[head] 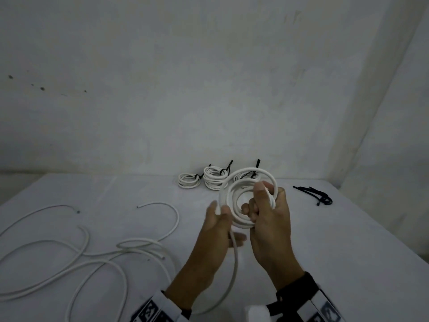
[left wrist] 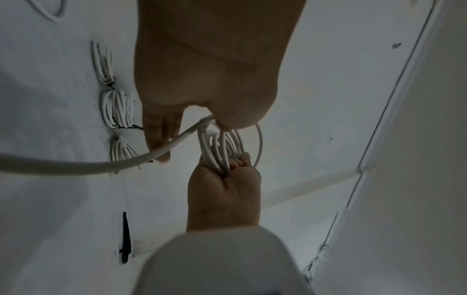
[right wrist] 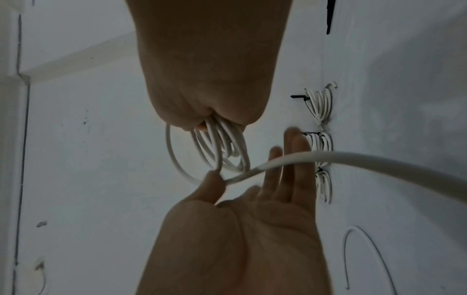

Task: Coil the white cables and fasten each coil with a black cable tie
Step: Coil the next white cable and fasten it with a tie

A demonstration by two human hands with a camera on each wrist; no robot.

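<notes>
We hold the half-wound white cable coil (head: pixel 243 201) above the table (head: pixel 348 228), our right hand (head: pixel 269 219) gripping its loops, our left hand (head: pixel 218 231) relaxed, thumb guiding the free tail (head: pixel 234 263). It looks light and springy; we should pinch every loop together.
</notes>
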